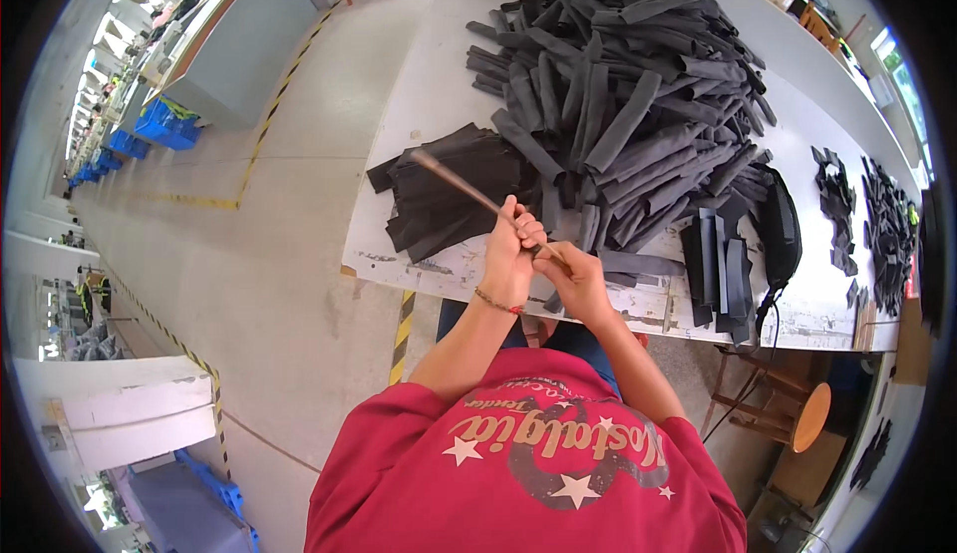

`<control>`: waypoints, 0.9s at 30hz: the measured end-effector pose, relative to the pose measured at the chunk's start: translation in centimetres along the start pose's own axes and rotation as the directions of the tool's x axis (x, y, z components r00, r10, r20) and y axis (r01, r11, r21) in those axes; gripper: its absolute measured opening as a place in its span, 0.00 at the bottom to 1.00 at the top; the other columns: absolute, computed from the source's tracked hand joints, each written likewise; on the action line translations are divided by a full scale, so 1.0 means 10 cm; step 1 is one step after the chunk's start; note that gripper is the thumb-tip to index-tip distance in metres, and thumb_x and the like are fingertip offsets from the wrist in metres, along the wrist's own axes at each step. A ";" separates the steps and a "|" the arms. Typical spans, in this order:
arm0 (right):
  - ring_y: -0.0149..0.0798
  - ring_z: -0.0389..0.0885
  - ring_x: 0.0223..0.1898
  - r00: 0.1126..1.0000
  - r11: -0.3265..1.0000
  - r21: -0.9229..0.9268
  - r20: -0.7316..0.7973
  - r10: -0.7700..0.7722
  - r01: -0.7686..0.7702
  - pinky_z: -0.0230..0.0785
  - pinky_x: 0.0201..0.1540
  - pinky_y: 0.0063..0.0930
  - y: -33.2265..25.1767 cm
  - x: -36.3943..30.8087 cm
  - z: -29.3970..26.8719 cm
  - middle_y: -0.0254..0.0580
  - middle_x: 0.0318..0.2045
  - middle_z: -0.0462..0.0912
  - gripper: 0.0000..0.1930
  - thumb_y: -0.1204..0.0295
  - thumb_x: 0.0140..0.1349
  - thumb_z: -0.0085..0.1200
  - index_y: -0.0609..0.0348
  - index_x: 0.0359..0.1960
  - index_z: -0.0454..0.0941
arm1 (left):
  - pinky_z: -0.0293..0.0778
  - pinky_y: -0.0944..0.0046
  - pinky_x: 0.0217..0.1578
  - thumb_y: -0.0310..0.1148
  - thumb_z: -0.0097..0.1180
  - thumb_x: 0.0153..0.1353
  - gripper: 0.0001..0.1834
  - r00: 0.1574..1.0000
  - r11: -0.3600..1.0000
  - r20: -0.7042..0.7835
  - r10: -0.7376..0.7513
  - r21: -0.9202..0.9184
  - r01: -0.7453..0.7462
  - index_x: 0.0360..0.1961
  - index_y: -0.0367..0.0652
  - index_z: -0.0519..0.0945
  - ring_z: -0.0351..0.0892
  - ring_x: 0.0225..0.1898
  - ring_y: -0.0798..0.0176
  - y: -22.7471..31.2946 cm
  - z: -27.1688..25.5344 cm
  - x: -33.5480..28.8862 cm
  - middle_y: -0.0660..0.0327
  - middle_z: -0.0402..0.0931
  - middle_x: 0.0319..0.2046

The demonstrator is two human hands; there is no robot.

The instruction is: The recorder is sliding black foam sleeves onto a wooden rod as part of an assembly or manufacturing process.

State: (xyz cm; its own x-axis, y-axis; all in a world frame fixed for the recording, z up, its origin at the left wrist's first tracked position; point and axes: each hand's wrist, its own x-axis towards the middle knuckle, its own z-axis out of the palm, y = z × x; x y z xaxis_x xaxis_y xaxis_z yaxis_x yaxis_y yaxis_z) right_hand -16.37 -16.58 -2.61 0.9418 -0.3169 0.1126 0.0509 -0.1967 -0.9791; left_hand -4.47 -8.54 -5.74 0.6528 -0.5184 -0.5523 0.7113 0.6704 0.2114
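My left hand (515,241) is wrapped round a thin brown stick (461,183), held slantwise over the front of the table. Its far end points up and left and looks thicker and a little blurred. Close beside it, my right hand (575,276) is closed, its fingers pinching the stick's near end. Below the stick's far end lies a flat stack of black fabric pieces (459,194). Beyond my hands, a big heap of dark grey fabric tubes (628,104) covers much of the table.
The white table (429,84) has a worn front edge. On the right lie folded dark strips (720,264) and a black curved case (780,224) with a cord. More black scraps (835,209) lie farther right. A wooden stool (809,417) stands below, right of me.
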 end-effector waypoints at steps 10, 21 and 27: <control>0.20 0.59 0.23 0.959 0.953 0.131 0.120 0.258 -0.273 0.56 0.26 0.16 -0.33 -0.24 -0.27 0.23 0.20 0.62 0.11 0.72 0.58 0.60 0.62 0.40 0.75 | 0.49 0.74 0.12 0.42 0.47 0.66 0.15 0.966 0.965 0.011 0.260 -0.050 -0.259 0.25 0.46 0.69 0.52 0.12 0.77 0.67 -0.09 0.03 0.73 0.54 0.12; 0.20 0.61 0.19 0.921 0.790 0.492 0.316 0.229 -0.365 0.51 0.20 0.18 -0.43 -0.37 -0.12 0.24 0.19 0.68 0.07 0.73 0.61 0.54 0.63 0.37 0.75 | 0.52 0.76 0.12 0.40 0.47 0.67 0.12 0.958 0.913 0.165 0.235 0.300 -0.276 0.28 0.45 0.70 0.55 0.13 0.77 0.19 -0.13 -0.01 0.72 0.55 0.13; 0.17 0.58 0.19 0.966 0.837 0.486 0.060 0.253 -0.250 0.49 0.20 0.15 -0.40 -0.23 -0.34 0.22 0.19 0.65 0.08 0.68 0.64 0.53 0.59 0.33 0.72 | 0.68 0.70 0.40 0.56 0.36 0.68 0.32 0.785 0.702 0.563 0.259 0.449 -0.553 0.52 0.35 0.72 0.72 0.38 0.67 0.39 0.37 -0.36 0.61 0.75 0.38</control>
State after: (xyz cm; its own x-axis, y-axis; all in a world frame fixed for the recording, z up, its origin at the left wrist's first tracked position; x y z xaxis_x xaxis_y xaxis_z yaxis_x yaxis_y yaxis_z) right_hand -19.84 -18.21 1.62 0.9420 -0.3006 -0.1493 -0.0309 0.3654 -0.9303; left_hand -3.07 -6.06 0.02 0.8432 -0.5324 0.0752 0.2548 0.5189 0.8160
